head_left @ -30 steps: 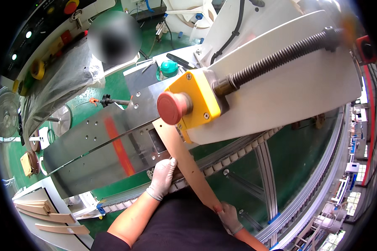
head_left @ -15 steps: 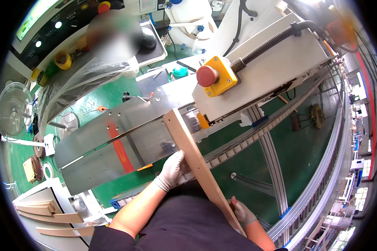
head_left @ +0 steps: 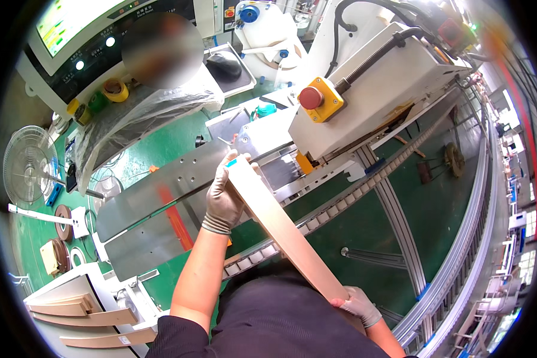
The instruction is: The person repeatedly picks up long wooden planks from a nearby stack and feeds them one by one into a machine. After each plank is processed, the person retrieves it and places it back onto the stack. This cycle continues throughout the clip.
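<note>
A long light-brown board (head_left: pixel 286 235) lies slantwise in front of my body, held between both hands. Gloved in grey-white, my left hand (head_left: pixel 225 194) is closed round its far end, where a small blue mark shows on the tip. My right hand (head_left: pixel 359 305), also gloved, grips the board's near end at the lower right. Beyond the far end is a metal machine table (head_left: pixel 155 218) with a red stripe across it. The board's near tip is partly hidden beside my dark shirt.
A red emergency-stop button (head_left: pixel 311 98) on a yellow box sits on the white machine housing (head_left: pixel 364 101). A roller conveyor (head_left: pixel 316 222) runs under the board to the right. Several brown strips (head_left: pixel 83 316) lie at the lower left. A fan (head_left: pixel 31 158) stands far left.
My left hand has moved from the board's middle up to its far end. My right hand now wraps the near end. The board has turned, showing a plain wide face.
</note>
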Demonstrator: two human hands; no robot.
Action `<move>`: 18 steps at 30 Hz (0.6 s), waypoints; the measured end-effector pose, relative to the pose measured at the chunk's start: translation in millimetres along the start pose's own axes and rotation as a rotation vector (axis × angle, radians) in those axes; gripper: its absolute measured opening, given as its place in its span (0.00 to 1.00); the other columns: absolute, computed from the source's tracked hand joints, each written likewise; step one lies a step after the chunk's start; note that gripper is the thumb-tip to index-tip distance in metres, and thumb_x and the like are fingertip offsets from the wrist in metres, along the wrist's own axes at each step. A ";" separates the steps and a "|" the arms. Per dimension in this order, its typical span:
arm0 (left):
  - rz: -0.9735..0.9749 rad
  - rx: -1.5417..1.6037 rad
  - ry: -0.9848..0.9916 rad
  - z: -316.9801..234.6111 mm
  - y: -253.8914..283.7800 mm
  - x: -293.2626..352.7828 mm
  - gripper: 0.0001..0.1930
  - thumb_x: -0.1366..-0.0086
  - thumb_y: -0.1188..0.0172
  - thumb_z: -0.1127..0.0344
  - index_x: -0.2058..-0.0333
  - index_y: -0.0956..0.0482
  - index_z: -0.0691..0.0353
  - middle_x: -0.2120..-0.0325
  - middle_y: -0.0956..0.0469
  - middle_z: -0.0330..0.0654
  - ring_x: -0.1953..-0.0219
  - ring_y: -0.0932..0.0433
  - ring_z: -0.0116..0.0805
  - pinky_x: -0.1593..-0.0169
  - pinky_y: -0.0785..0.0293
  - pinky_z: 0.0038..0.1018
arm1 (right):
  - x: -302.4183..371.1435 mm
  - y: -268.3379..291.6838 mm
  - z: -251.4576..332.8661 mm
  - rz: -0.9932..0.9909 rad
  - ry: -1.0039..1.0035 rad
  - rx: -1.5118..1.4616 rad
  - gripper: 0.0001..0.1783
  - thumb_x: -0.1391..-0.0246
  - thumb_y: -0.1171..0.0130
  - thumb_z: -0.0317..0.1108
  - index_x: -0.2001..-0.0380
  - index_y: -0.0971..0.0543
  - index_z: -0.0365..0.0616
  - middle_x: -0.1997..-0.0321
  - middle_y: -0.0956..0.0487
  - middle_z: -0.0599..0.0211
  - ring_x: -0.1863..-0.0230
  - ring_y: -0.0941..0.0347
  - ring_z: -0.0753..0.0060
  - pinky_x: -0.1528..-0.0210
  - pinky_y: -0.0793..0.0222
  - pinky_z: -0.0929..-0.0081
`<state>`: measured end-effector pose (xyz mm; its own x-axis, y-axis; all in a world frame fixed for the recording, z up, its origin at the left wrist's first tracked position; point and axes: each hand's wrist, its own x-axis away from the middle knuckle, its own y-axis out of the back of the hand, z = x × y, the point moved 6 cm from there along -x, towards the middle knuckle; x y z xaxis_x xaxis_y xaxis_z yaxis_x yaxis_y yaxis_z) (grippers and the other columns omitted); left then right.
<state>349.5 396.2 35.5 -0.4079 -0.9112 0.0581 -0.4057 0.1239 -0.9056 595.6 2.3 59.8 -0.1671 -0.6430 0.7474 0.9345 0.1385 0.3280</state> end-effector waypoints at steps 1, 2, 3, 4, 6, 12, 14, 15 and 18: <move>0.047 -0.015 0.027 -4.0 1.1 0.3 0.29 0.22 0.45 0.47 0.31 0.33 0.57 0.36 0.24 0.53 0.36 0.23 0.52 0.34 0.24 0.51 | 2.8 1.0 1.0 0.031 -0.046 0.010 0.39 0.51 0.24 0.63 0.56 0.15 0.33 0.62 0.14 0.64 0.60 0.20 0.73 0.55 0.25 0.70; 0.094 -0.031 0.053 -7.0 1.0 0.6 0.27 0.21 0.44 0.50 0.31 0.33 0.56 0.36 0.24 0.53 0.36 0.23 0.52 0.34 0.24 0.50 | 4.9 -0.6 -0.7 0.028 -0.046 -0.020 0.39 0.52 0.24 0.64 0.56 0.15 0.33 0.62 0.14 0.63 0.60 0.20 0.73 0.55 0.25 0.71; 0.108 0.085 0.075 -8.3 1.3 3.5 0.22 0.22 0.42 0.61 0.33 0.29 0.59 0.38 0.22 0.53 0.36 0.22 0.49 0.32 0.24 0.46 | 6.8 -2.8 -3.1 0.025 -0.045 -0.050 0.40 0.52 0.24 0.64 0.56 0.15 0.33 0.62 0.14 0.63 0.60 0.21 0.73 0.55 0.25 0.71; 0.060 0.076 0.036 -9.1 9.4 6.6 0.20 0.22 0.41 0.63 0.35 0.27 0.60 0.39 0.21 0.52 0.37 0.21 0.47 0.32 0.22 0.44 | 9.3 -4.2 -6.0 0.027 -0.048 -0.075 0.40 0.52 0.25 0.65 0.56 0.15 0.33 0.63 0.14 0.63 0.60 0.21 0.73 0.54 0.25 0.71; -0.035 0.057 -0.043 -6.9 29.7 8.0 0.16 0.23 0.40 0.68 0.40 0.22 0.60 0.42 0.18 0.50 0.39 0.19 0.42 0.34 0.20 0.40 | 11.8 -6.0 -12.9 0.009 -0.038 -0.069 0.40 0.50 0.26 0.65 0.56 0.15 0.33 0.63 0.14 0.62 0.60 0.21 0.73 0.54 0.25 0.70; -0.431 0.006 -0.273 11.4 79.1 25.3 0.05 0.26 0.37 0.71 0.53 0.18 0.57 0.52 0.12 0.42 0.50 0.13 0.36 0.44 0.13 0.37 | 11.8 5.6 -28.6 -0.097 -0.026 0.208 0.37 0.39 0.38 0.66 0.64 0.16 0.34 0.66 0.16 0.50 0.62 0.19 0.57 0.56 0.25 0.62; -0.576 0.003 -0.296 9.7 79.9 36.7 0.03 0.25 0.36 0.69 0.56 0.20 0.55 0.55 0.12 0.42 0.52 0.12 0.37 0.46 0.12 0.38 | 15.6 11.2 -6.8 -0.113 -0.021 0.358 0.38 0.37 0.42 0.67 0.67 0.17 0.34 0.66 0.17 0.46 0.62 0.19 0.49 0.56 0.26 0.58; -0.665 -0.056 -0.223 12.7 79.4 45.5 0.04 0.25 0.36 0.67 0.58 0.23 0.53 0.59 0.12 0.41 0.54 0.12 0.37 0.47 0.12 0.39 | 17.1 11.8 0.3 -0.127 -0.035 0.367 0.39 0.36 0.44 0.68 0.68 0.17 0.34 0.66 0.18 0.44 0.62 0.20 0.46 0.56 0.26 0.57; -0.627 -0.021 -0.118 35.9 58.8 67.9 0.07 0.22 0.39 0.60 0.61 0.26 0.53 0.61 0.14 0.39 0.57 0.12 0.37 0.51 0.12 0.35 | 15.6 9.5 2.4 -0.185 -0.003 0.338 0.41 0.35 0.48 0.70 0.69 0.18 0.34 0.66 0.18 0.42 0.61 0.20 0.39 0.56 0.26 0.53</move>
<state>327.3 327.5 -29.0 0.0050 -0.8501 0.5266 -0.5548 -0.4405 -0.7058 601.2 -4.6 75.9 -0.3250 -0.6781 0.6593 0.7322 0.2608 0.6292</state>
